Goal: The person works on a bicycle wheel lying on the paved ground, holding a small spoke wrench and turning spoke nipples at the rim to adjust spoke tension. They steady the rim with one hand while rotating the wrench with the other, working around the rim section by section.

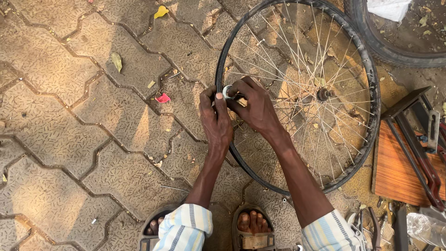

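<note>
On paving, left hand [215,118] and right hand [254,106] pinch small metal ring [227,91] at bicycle wheel [367,69] rim; wheel likely light, stiff; grip rim, not thin spokes.

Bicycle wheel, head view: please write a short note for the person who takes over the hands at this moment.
Left hand: at the wheel rim, thumb against a small pale ring.
Right hand: fingers curled on the same ring and rim; what else it holds is hidden.
Bicycle wheel: flat on the paving, tyre on, hub up.
Nearby: second tyre top right, metal tools on a wooden board at right.
Done or left: cannot tell from this view.
</note>
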